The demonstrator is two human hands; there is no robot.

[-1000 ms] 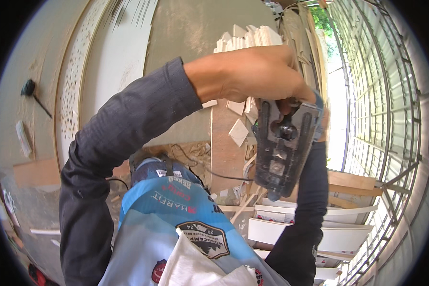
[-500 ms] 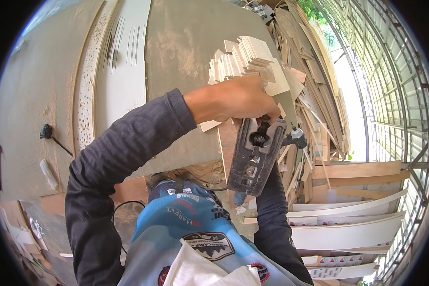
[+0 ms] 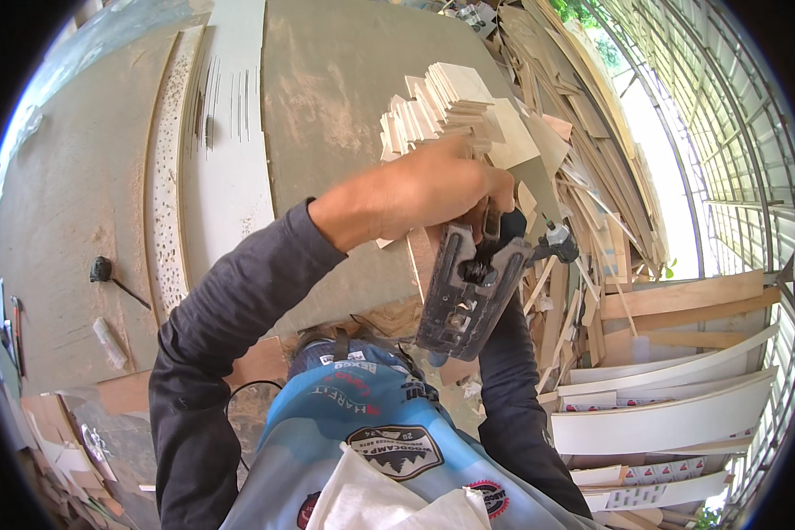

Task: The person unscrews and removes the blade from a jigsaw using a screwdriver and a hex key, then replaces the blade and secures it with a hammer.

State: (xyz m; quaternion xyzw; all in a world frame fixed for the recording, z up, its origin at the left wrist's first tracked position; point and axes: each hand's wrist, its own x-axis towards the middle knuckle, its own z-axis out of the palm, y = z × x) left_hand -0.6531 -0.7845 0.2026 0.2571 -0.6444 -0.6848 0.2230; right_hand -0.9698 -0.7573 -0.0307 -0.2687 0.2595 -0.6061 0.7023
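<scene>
A jigsaw (image 3: 470, 305) is held up with its dark, scuffed base plate facing me. My left hand (image 3: 424, 185) reaches across to its upper end, with fingers curled around the front part near the blade opening. What exactly the fingertips press on is partly hidden. My right forearm, in a dark sleeve, runs up behind the base plate, and the right hand with its fingers is hidden by the saw. Just beyond my left hand stands a leaning row of thin pale wood pieces (image 3: 442, 102) on the grey-brown worktop (image 3: 327, 141).
Long wood offcuts (image 3: 583, 115) are heaped at the far right. Curved white boards (image 3: 671, 424) lie stacked at the near right. A white panel strip (image 3: 225, 132) and a holed strip (image 3: 172, 132) cross the worktop. A black corded item (image 3: 102, 269) lies at left.
My left hand has shifted slightly left and its fingers have moved at the saw's upper end. The jigsaw's base plate has tilted a little. The whole view has turned slightly.
</scene>
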